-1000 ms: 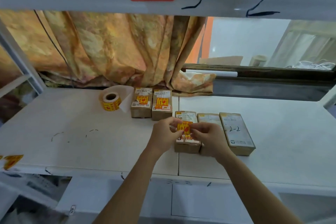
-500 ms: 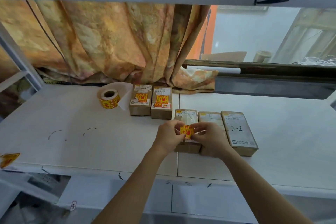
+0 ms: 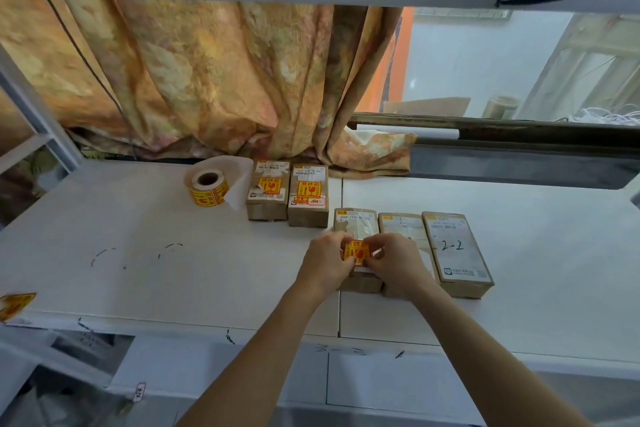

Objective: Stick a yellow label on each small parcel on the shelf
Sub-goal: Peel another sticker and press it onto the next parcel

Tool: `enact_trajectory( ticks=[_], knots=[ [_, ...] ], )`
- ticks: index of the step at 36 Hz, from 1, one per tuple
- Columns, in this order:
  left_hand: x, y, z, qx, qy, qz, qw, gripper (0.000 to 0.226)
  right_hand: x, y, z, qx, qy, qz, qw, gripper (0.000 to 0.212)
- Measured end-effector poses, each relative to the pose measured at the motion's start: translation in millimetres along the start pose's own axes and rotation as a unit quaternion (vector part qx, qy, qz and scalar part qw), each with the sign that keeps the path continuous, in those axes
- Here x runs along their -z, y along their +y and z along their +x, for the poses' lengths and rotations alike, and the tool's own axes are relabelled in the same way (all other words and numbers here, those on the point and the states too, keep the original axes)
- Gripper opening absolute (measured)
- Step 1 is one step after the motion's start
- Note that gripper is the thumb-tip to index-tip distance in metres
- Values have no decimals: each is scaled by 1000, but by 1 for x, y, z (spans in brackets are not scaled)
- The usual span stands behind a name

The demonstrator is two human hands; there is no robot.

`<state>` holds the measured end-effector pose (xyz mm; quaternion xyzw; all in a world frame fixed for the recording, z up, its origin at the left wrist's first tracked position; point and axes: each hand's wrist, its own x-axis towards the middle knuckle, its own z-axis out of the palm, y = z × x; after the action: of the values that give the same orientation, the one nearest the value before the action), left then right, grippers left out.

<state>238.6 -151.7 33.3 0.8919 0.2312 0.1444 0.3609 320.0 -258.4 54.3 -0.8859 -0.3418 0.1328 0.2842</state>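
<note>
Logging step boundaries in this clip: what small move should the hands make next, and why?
Probably press the yellow label flat onto the parcel beneath it. Both the left hand and right hand pinch its edges right over that parcel's top, which shows no yellow label.

On the shelf [image 3: 138, 253] in front of you, the roll [image 3: 207, 188] lies back left. Just right of it stand two parcels [image 3: 267, 195] touching side by side. Nearer you and to the right, three more [image 3: 456, 253] lie in a row. Your hands [image 3: 325, 262] meet over the leftmost of these, with a label [image 3: 356, 250] between them. The curtain [image 3: 207, 80] hangs behind.
</note>
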Motion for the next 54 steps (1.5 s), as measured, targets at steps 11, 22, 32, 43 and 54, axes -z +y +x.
enact_trajectory(
  ticks=[11, 22, 32, 43, 54],
  knots=[
    [-5, -1, -3, -13, -6, 32, 999, 44, -4, -2, -3, 10, 2, -37, 999, 22],
    [-13, -8, -5, -27, 2, 79, 996, 37, -6, -4, -7, 26, -6, -45, 999, 29],
    [-14, -23, -15, -7, 34, 78, 996, 35, -11, -1, -8, 12, 9, -75, 997, 24],
    [-25, -33, -18, 7, 55, 32, 998, 37, -15, 4, -8, 13, 27, -92, 995, 23],
    [-34, -34, -20, 47, 70, -77, 993, 35, -20, 4, -6, 12, 29, -108, 994, 24]
  ],
)
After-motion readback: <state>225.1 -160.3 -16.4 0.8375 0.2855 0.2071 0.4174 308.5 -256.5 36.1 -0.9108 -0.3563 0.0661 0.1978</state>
